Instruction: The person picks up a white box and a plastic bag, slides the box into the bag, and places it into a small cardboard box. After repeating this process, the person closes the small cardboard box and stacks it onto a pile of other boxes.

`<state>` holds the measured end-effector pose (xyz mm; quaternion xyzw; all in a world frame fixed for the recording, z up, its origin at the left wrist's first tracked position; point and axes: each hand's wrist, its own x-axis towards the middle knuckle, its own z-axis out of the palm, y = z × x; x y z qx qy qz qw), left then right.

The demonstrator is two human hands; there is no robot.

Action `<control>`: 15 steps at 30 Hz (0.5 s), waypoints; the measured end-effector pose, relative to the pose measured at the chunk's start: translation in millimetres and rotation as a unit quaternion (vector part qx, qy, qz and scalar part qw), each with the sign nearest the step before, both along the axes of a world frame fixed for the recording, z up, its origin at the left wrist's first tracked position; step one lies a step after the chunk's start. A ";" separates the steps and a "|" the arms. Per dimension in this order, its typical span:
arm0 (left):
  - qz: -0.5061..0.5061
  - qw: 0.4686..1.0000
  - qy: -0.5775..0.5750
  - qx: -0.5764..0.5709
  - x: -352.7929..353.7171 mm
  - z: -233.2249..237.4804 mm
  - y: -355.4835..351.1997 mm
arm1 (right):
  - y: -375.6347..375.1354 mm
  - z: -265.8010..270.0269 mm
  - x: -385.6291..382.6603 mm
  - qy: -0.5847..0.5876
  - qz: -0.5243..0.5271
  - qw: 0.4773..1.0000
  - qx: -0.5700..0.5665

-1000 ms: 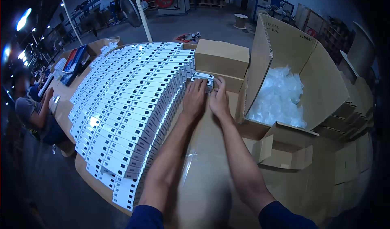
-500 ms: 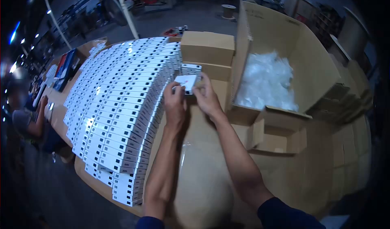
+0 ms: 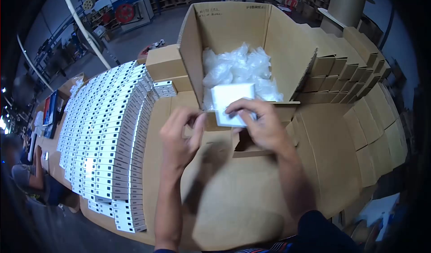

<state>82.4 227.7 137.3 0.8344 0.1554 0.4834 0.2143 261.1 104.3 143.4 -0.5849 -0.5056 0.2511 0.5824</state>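
My right hand (image 3: 260, 123) grips a flat white box (image 3: 231, 100) near its lower right corner, above a small open carton (image 3: 251, 153). To the left, my left hand (image 3: 182, 132) hangs over the cardboard with its fingers curled and apart, nothing between them. Rows of stacked white boxes (image 3: 101, 136) with small dark squares on their ends fill the left side. A few more white boxes (image 3: 164, 89) lie beside a closed brown carton (image 3: 164, 64).
A large open carton (image 3: 233, 26) with clear plastic bags (image 3: 238, 69) stands behind my hands. Folded cardboard pieces (image 3: 341, 75) are stacked at the right. Another person (image 3: 27, 176) sits at the table's far left.
My view has turned to the right. The white box, earlier between both hands by the stacks, is now in my right hand over the small carton; my left hand has let go.
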 end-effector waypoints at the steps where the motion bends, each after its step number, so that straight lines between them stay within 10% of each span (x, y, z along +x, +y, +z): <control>1: -0.010 0.999 0.043 -0.013 22.9 1.5 3.7 | -9.7 9.3 14.7 -0.029 -0.049 0.998 0.008; 5: 0.043 0.984 0.053 0.167 121.6 -19.7 49.6 | -27.0 26.5 74.7 -0.209 -0.173 0.962 0.041; 10: 0.163 0.934 0.308 0.077 187.1 -41.6 111.5 | -8.1 24.5 114.1 -0.256 -0.168 0.950 0.055; 15: 0.082 0.994 0.066 -0.038 189.0 -3.9 106.3 | 40.2 3.7 146.7 -0.230 -0.188 0.953 0.052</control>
